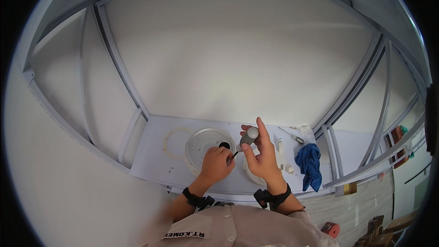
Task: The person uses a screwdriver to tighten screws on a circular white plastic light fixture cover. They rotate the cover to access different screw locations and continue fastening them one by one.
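Observation:
My right hand [264, 159] holds a screwdriver [247, 139] by its grey handle, thumb against it and index finger stretched out. The dark shaft slants down to the left, toward the curled fingers of my left hand [216, 163]. What those fingers pinch is hidden. Beneath my left hand lies a round, pale, ribbed disc-shaped part [200, 144], with a black round piece [224, 145] at its right side. A smaller white round part [250, 174] sits partly covered below my right hand.
On the white table [151, 155] lie a thin cream ring [166, 147] at left, and another screwdriver [297, 139], a blue cloth [309, 164] and small white pieces [289, 169] at right. Metal frame posts [121, 59] rise at both sides. A red roll [331, 229] stands on the floor.

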`<control>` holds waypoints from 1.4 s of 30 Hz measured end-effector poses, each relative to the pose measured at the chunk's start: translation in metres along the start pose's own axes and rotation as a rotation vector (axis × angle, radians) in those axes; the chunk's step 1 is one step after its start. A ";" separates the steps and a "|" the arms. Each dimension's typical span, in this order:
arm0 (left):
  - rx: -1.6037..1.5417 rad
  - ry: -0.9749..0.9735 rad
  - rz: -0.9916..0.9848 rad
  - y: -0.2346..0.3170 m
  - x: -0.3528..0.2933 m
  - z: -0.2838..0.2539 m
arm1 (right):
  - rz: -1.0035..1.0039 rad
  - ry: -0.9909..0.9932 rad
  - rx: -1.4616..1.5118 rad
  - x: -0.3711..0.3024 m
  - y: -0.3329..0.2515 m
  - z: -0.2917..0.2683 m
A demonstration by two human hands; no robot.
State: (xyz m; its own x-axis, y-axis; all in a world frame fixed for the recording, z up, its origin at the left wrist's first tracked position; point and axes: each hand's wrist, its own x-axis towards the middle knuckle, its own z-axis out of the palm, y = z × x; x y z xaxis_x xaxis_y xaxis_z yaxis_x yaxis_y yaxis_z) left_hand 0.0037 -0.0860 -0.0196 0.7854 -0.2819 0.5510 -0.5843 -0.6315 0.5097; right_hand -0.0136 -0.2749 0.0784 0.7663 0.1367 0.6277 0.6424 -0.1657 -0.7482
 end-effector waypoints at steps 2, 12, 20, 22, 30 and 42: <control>-0.008 0.002 -0.010 0.000 0.002 -0.001 | -0.042 -0.012 -0.013 0.001 0.001 -0.002; 0.013 0.036 0.012 0.000 0.005 -0.006 | -0.082 0.262 0.138 0.000 -0.002 -0.009; 0.002 -0.042 -0.072 -0.005 0.001 -0.025 | -0.118 0.291 0.153 -0.006 0.009 -0.013; 0.028 0.018 -0.041 -0.007 -0.004 -0.030 | -0.054 0.240 0.135 -0.014 0.027 -0.015; 0.116 0.088 -0.045 -0.021 -0.024 -0.040 | 0.306 -0.023 -0.276 -0.018 0.045 0.015; 0.247 0.285 -0.158 -0.036 -0.027 -0.051 | 0.500 -0.133 -0.514 -0.031 0.087 0.032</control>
State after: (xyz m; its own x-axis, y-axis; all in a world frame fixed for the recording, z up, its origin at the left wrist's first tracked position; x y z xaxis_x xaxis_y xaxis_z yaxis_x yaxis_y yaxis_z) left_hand -0.0065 -0.0190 -0.0193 0.7533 0.0217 0.6574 -0.3671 -0.8154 0.4476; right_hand 0.0189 -0.2623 -0.0133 0.9828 0.0367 0.1810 0.1582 -0.6730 -0.7225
